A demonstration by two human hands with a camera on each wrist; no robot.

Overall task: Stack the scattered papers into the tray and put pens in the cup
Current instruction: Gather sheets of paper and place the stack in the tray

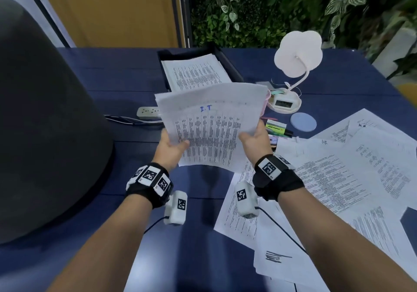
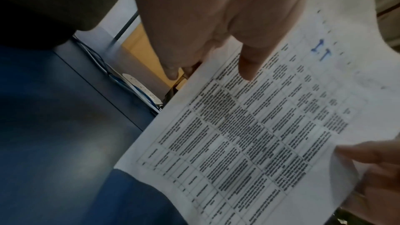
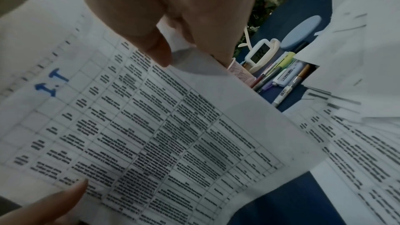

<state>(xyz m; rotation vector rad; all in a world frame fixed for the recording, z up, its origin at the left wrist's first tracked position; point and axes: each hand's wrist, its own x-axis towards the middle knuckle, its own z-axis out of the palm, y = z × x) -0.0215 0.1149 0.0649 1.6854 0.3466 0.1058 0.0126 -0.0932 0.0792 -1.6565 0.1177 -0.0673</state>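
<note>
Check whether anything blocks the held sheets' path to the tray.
Nothing visible does. Both hands, left and right, hold the sheets above the table, just short of the tray, which already holds papers. The lamp stands to its right.

blue table (image 1: 126,70), plant wall (image 1: 259,9), yellow panel (image 1: 108,9)

Bare tabletop (image 1: 198,235) lies below the hands; ahead stands the tray (image 1: 228,62), rightward papers (image 1: 338,179), pens (image 1: 276,129) and lamp (image 1: 297,54) crowd.
</note>
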